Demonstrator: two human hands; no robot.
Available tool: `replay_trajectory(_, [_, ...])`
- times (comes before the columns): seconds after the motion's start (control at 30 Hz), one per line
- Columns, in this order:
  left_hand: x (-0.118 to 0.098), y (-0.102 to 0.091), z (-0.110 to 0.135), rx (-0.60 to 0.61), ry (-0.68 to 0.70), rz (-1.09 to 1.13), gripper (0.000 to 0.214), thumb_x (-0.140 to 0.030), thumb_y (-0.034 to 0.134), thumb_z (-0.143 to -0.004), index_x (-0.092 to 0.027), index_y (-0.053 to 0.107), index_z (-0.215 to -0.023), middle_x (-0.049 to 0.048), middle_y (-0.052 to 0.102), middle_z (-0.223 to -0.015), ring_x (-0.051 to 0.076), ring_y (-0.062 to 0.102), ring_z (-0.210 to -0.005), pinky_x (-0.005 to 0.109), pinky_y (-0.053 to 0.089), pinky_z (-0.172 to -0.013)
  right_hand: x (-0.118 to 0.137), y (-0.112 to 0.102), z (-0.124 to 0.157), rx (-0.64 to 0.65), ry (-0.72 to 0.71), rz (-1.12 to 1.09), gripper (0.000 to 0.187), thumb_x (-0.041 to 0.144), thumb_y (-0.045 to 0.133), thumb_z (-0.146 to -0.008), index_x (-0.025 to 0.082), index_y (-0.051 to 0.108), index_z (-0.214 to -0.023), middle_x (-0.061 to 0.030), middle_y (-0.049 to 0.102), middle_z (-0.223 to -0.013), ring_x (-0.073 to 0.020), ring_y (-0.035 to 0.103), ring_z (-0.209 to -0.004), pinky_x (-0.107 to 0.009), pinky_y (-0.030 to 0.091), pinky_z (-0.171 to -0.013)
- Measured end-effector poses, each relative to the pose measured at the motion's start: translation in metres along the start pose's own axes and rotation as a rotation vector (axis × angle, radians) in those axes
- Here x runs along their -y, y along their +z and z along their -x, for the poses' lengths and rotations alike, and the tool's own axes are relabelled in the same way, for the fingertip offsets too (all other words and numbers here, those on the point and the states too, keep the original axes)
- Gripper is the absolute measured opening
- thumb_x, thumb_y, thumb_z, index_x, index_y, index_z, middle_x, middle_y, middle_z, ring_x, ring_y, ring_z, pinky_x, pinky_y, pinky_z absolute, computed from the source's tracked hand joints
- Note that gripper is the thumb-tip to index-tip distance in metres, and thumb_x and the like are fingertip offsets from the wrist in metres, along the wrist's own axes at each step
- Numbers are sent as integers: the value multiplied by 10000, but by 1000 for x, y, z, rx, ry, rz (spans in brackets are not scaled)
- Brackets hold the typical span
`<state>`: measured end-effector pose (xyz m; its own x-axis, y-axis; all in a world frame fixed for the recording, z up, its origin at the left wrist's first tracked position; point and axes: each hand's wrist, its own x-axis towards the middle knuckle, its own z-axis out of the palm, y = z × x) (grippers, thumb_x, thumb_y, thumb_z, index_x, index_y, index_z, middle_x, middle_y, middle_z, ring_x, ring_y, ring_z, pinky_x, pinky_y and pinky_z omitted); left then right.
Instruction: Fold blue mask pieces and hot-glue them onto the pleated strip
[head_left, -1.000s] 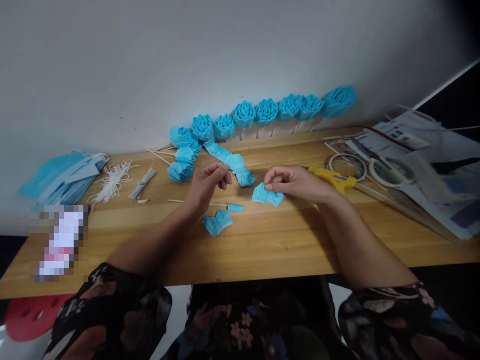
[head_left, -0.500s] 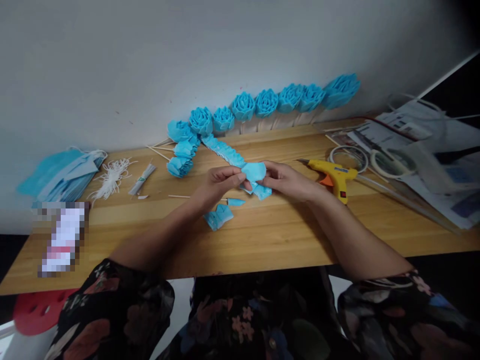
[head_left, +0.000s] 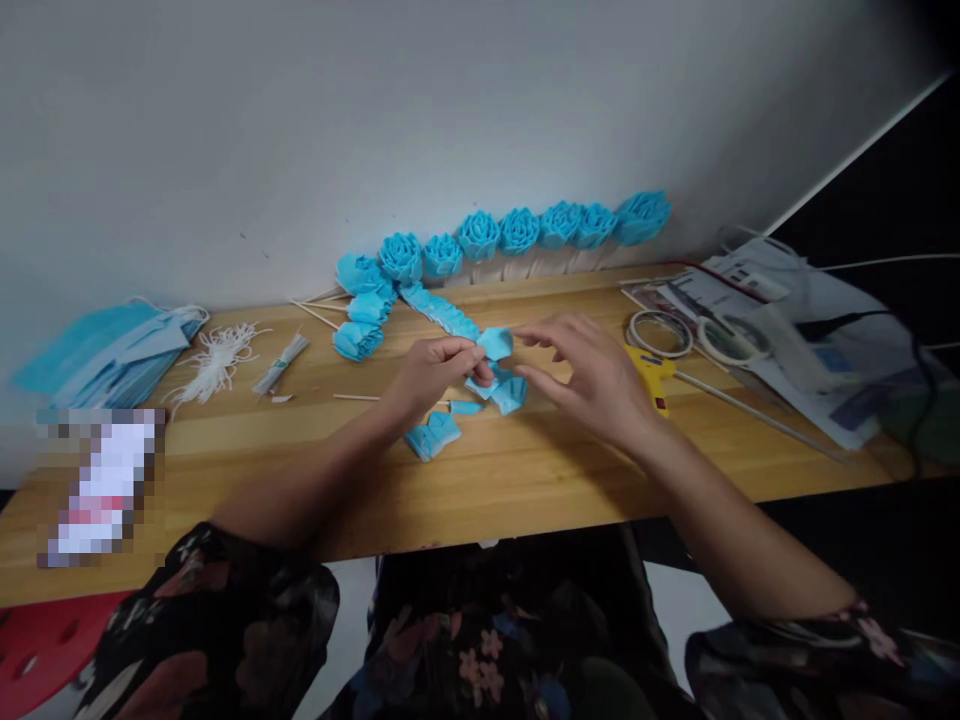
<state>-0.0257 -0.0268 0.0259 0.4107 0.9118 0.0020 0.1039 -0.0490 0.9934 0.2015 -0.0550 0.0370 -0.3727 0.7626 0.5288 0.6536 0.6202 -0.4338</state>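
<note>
Pinched the blue pleated piece (head_left: 496,348) in the closed left hand (head_left: 431,372) above the middle of the table (head_left: 525,490), right hand (head_left: 592,378) loosely open just beside it, gripping nothing; probably needed a firm pinch to hold pleats gathered.

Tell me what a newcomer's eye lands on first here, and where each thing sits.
A row of bright blue rosettes lines the wall at the back of the wooden table. At the centre, the left hand pinches a blue pleated piece, with the right hand spread open beside it. A yellow glue gun lies just right of the hands, and a stack of blue masks sits far left.
</note>
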Motion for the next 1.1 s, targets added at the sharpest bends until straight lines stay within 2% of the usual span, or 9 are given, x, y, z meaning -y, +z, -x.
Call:
replay_trajectory(0.13, [1, 3, 3, 65, -6, 63, 263, -346, 636, -916, -150, 728, -767, 66, 774, -784, 138, 706, -728, 294, 576, -785, 20, 13, 1, -24, -154, 232, 269, 239, 557, -1014, 265, 715, -1230, -95, 733, -1054, -264, 626, -962, -401, 503, -784])
replay_trajectory(0.23, [0, 6, 5, 102, -26, 72, 283, -385, 661, -914, -150, 726, -771, 70, 775, -790, 147, 713, -729, 302, 584, -775, 16, 17, 1, -31, -163, 193, 284, 194, 526, -1005, 254, 724, -1201, -88, 723, -973, -255, 621, -906, -398, 493, -772])
replay_trajectory(0.3, [-1, 8, 6, 123, -51, 78, 309, -414, 663, -924, -148, 729, -782, 77, 772, -789, 153, 717, -729, 302, 583, -756, 7, 18, 2, -72, -70, 62, 292, 179, 541, -974, 249, 717, -1197, -75, 714, -952, -241, 631, -891, -389, 498, -777])
replay_trajectory(0.47, [2, 11, 8, 191, -99, 97, 351, -442, 638, -951, -131, 733, -819, 89, 765, -812, 136, 698, -702, 279, 564, -719, -21, 18, 9, -167, 399, -445, 261, 285, 631, -901, 234, 691, -1150, -20, 676, -884, -169, 615, -762, -323, 502, -693])
replay_trajectory(0.57, [8, 13, 7, 214, -96, 107, 318, -423, 660, -929, -133, 718, -812, 82, 763, -831, 127, 680, -678, 267, 550, -682, -24, 17, 16, -166, 475, -515, 250, 340, 649, -898, 228, 694, -1116, -23, 696, -900, -161, 618, -754, -309, 500, -667])
replay_trajectory(0.63, [13, 13, 6, 213, -89, 90, 296, -399, 650, -930, -138, 711, -803, 76, 758, -808, 124, 672, -666, 263, 545, -675, -17, 13, 19, -173, 408, -391, 211, 339, 630, -933, 237, 707, -1101, -44, 728, -953, -177, 646, -796, -329, 515, -697])
replay_trajectory(0.87, [15, 13, 5, 282, -76, 70, 147, -255, 622, -918, -148, 705, -863, 47, 752, -805, 117, 695, -684, 249, 539, -686, 6, 9, 18, -49, -115, 38, 213, 285, 625, -987, 251, 702, -1183, -89, 773, -1054, -256, 684, -961, -428, 536, -841])
replay_trajectory(1.0, [16, 16, 7, 342, -83, 99, 141, -229, 612, -932, -138, 697, -864, 51, 752, -814, 107, 691, -672, 246, 536, -686, 8, 16, 19, -36, -185, 110, 195, 226, 572, -1011, 218, 720, -1138, -94, 781, -1001, -236, 677, -880, -396, 527, -781])
replay_trajectory(1.1, [20, 19, 8, 345, -94, 124, 161, -221, 616, -936, -142, 723, -1025, 66, 770, -871, 113, 698, -680, 255, 544, -681, 3, 19, 22, -57, -122, 73, 218, 201, 560, -990, 226, 740, -1110, -90, 773, -972, -237, 678, -879, -397, 524, -772])
